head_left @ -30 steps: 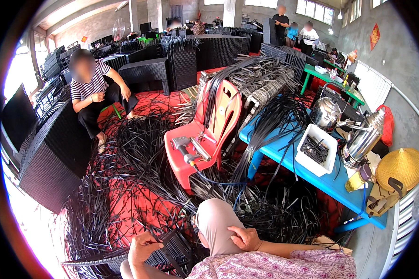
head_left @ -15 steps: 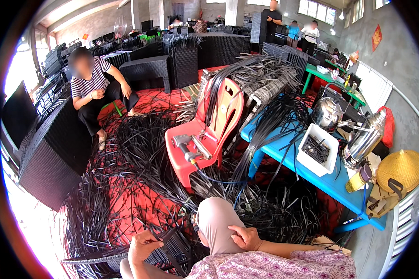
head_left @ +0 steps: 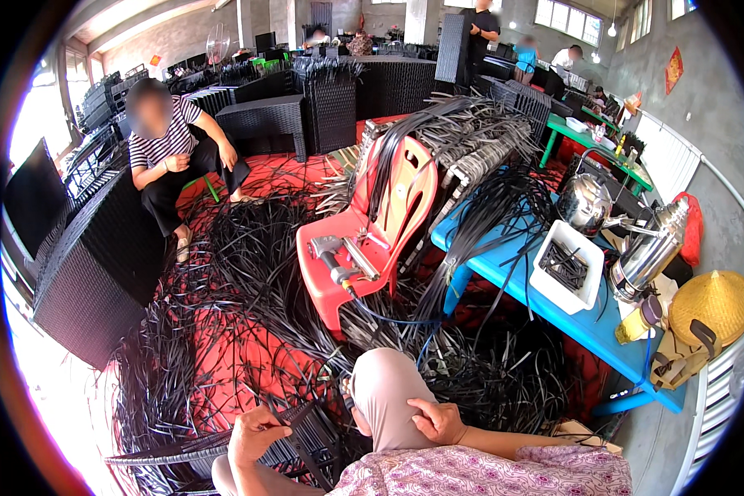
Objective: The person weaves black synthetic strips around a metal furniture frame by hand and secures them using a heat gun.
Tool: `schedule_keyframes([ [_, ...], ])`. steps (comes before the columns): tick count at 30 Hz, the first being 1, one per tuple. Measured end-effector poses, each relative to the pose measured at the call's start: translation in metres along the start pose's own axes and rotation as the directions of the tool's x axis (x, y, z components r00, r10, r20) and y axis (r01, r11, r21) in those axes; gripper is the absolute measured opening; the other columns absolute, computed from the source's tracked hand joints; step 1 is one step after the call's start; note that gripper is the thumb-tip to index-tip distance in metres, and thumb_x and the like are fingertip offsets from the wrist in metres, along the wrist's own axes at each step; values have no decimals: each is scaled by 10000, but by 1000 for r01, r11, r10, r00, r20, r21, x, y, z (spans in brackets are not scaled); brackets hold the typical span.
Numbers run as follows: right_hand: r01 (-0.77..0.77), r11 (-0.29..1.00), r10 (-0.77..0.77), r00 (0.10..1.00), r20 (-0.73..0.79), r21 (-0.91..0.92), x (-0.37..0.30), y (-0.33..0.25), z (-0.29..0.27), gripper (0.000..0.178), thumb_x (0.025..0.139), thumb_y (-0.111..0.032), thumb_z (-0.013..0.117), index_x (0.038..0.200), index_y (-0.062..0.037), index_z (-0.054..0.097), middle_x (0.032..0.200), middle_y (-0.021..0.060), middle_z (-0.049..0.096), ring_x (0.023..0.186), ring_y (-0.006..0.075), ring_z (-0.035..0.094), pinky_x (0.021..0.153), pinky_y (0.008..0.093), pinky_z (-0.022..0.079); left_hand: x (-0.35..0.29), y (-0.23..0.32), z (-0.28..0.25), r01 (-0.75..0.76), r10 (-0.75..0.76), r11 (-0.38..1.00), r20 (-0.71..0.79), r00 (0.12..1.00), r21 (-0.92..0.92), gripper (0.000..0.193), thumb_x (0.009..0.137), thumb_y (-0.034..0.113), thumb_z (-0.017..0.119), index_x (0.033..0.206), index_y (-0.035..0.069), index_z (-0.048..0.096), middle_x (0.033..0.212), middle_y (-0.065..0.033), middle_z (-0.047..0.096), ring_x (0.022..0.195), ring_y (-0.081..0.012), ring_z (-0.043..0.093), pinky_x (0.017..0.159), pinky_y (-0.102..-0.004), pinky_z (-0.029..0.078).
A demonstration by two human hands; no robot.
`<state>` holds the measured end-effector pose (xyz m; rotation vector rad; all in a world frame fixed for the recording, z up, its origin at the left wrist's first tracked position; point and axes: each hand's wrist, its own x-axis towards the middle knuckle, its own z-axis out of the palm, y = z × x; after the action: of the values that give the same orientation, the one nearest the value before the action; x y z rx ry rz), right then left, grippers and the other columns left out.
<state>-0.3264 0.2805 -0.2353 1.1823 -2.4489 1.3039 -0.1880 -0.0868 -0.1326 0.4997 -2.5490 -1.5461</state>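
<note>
My left hand [head_left: 255,434] is closed, thumb against fingers, on a flat black plastic strip [head_left: 302,446] at the lower left. Right beside it is a black woven piece [head_left: 318,430] with a curved, wrapped edge, partly hidden by my hand and leg. My right hand [head_left: 440,422] lies on my raised knee [head_left: 388,397], fingers resting on the beige trouser cloth and holding nothing.
A red plastic chair [head_left: 326,256] carries an air stapler [head_left: 335,256] with a hose. Loose black strips [head_left: 256,248] cover the red floor. At right, a blue table [head_left: 504,285] bears a white bin [head_left: 566,264], kettle and flask. A person in stripes [head_left: 169,140] sits at left.
The view has shifted slightly. My hands keep nearly the same pose. In the background, a person in white has bent down, and one in black with a dark panel has shifted left.
</note>
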Motion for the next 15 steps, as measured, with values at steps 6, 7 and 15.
schedule_keyframes([
  [6, 13, 1000, -13, 1000, -8, -3, 0, 2, 2, 361, 850, -161, 634, 1190, -39, 616, 592, 95, 604, 506, 249, 612, 502, 366, 501, -1, 0, 0, 8, -8, 1000, 4, 1000, -19, 145, 632, 23, 821, 707, 5, 699, 635, -19, 562, 580, -89, 535, 535, -249, 397],
  [7, 12, 1000, -12, 1000, -5, -5, 0, 1, 1, 362, 850, -160, 634, 1191, -40, 615, 591, 95, 603, 505, 249, 612, 501, 366, 501, -1, 2, 0, 9, -9, 1000, 6, 1000, -22, 144, 632, 22, 821, 705, 5, 698, 635, -18, 561, 581, -88, 534, 535, -248, 396],
  [15, 5, 1000, -5, 1000, -3, -1, -2, 2, 2, 364, 859, -178, 629, 1194, -39, 615, 601, 102, 608, 515, 253, 615, 509, 368, 503, 0, -3, 1, -6, 6, 999, -9, 1000, -35, 187, 603, 18, 834, 668, 2, 660, 626, -14, 554, 571, -87, 518, 525, -257, 379],
])
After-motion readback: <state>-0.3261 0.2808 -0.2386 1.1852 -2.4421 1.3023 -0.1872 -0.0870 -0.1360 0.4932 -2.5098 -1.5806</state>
